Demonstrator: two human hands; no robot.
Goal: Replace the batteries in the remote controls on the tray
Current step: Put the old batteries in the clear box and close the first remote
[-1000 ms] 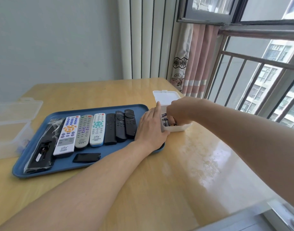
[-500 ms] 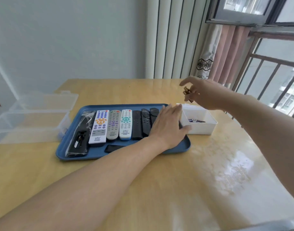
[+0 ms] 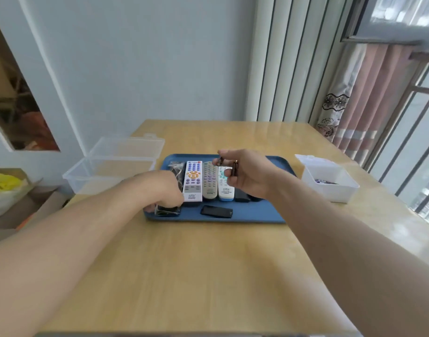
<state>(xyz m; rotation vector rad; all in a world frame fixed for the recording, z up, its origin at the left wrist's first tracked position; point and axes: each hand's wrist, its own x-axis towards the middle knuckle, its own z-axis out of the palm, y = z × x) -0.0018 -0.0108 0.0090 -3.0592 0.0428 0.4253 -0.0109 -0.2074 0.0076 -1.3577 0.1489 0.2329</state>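
Right hand [image 3: 251,175] lifted cylindrical batteries [image 3: 234,168] over blue tray [image 3: 269,215].

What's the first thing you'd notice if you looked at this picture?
The blue tray in the middle of the wooden table, with a row of remote controls lying side by side on it. Above them the right hand holds small dark batteries, while the left hand grips a black remote at the tray's left end.
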